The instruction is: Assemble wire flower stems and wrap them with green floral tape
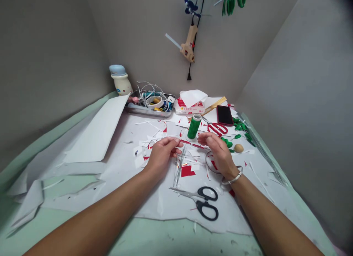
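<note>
My left hand [163, 155] is closed, its thumb pressed toward the bent index finger. A narrow red strip [185, 141] shows right at its fingertips; whether they grip it is unclear. Opposite it, my right hand [219, 153] has its fingers curled together toward the left, and anything between them is too small to make out. A green thread spool [194, 127] stands upright just beyond the gap between the hands. Thin silver wires [179, 168] lie beside my left hand. Black-handled scissors [202, 201] rest nearer to me, blades slightly apart.
Red and white paper scraps [188, 171] litter the white sheet. Red-handled scissors [217, 129], a phone [224, 115] and green leaf shapes [249, 139] are at right. Behind stand a tissue pack [190, 108] and metal tray [149, 111]. A glue gun [189, 44] hangs above.
</note>
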`<action>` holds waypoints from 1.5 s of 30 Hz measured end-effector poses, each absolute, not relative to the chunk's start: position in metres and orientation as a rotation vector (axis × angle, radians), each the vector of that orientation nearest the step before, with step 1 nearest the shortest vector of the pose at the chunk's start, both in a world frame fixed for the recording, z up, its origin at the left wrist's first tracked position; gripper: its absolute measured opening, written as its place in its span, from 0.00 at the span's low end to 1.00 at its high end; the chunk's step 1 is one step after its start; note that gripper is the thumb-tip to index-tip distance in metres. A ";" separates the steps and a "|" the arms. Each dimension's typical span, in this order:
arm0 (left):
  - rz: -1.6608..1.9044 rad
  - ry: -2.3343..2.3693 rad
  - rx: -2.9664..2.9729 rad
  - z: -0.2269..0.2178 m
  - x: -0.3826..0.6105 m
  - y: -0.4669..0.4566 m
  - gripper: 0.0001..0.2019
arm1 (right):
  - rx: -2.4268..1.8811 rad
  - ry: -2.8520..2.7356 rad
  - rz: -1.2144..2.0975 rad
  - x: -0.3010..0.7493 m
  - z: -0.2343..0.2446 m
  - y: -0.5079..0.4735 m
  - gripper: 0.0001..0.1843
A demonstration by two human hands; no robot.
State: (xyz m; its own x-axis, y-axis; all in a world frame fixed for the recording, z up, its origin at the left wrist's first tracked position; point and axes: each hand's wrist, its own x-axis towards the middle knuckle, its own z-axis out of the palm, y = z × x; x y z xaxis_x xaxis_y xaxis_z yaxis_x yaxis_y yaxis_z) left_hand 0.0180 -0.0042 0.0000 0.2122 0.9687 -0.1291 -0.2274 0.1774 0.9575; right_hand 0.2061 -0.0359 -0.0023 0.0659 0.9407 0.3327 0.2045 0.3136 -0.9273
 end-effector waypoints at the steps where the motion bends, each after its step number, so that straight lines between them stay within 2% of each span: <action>1: 1.053 0.971 1.052 0.000 0.019 -0.005 0.09 | -1.158 -1.435 0.754 0.205 -0.002 -0.036 0.16; 8: 0.962 1.029 1.261 0.005 0.024 -0.013 0.08 | -1.281 -1.749 0.533 0.191 0.003 -0.039 0.08; 18: 0.900 0.902 1.119 -0.006 0.020 -0.008 0.13 | -1.297 -1.817 0.224 0.183 -0.002 -0.041 0.06; 24: 0.879 0.883 0.992 -0.005 0.020 -0.007 0.11 | -1.317 -1.870 0.105 0.180 -0.004 -0.042 0.07; 32: 0.901 0.889 0.960 -0.005 0.020 -0.007 0.09 | -1.316 -1.863 0.133 0.178 -0.007 -0.042 0.07; 45: 0.920 0.892 1.031 -0.007 0.019 -0.006 0.10 | -1.327 -1.717 0.353 0.176 -0.006 -0.040 0.06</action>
